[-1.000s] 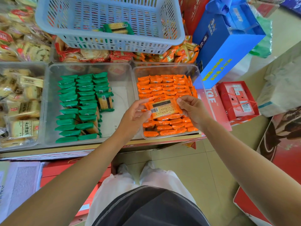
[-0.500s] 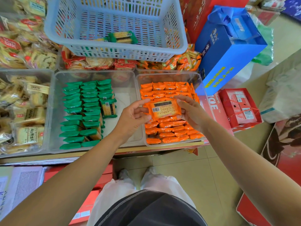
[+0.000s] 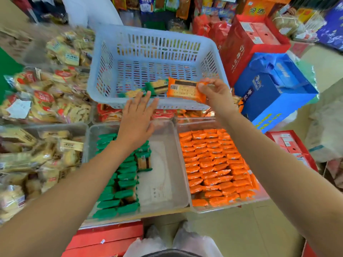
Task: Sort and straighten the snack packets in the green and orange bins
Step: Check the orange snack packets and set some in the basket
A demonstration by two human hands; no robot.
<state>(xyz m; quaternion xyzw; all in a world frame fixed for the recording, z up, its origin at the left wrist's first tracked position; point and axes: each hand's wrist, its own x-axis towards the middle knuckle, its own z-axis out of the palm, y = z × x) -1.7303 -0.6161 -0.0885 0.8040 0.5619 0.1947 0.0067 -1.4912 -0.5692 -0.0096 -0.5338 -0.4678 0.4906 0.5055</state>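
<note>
My right hand (image 3: 216,95) pinches an orange snack packet (image 3: 184,90) by its right end, held up over the front rim of the pale blue basket (image 3: 104,71). My left hand (image 3: 138,115) reaches toward that basket with fingers spread and holds nothing; its fingertips are near two green packets (image 3: 148,89) lying inside the basket. Below, a clear bin (image 3: 167,145) holds rows of green packets (image 3: 118,182) on its left side. The clear bin to the right (image 3: 196,208) is filled with rows of orange packets (image 3: 215,164).
Bins of yellow and red-labelled snack packs (image 3: 46,101) fill the left. A blue gift bag (image 3: 272,91) and red boxes (image 3: 250,43) stand on the right. More red boxes (image 3: 105,238) sit under the shelf by my feet.
Both hands rose from the orange bin to the basket. My left hand let go of the orange packet, and my right hand alone carries it. The view tilted up.
</note>
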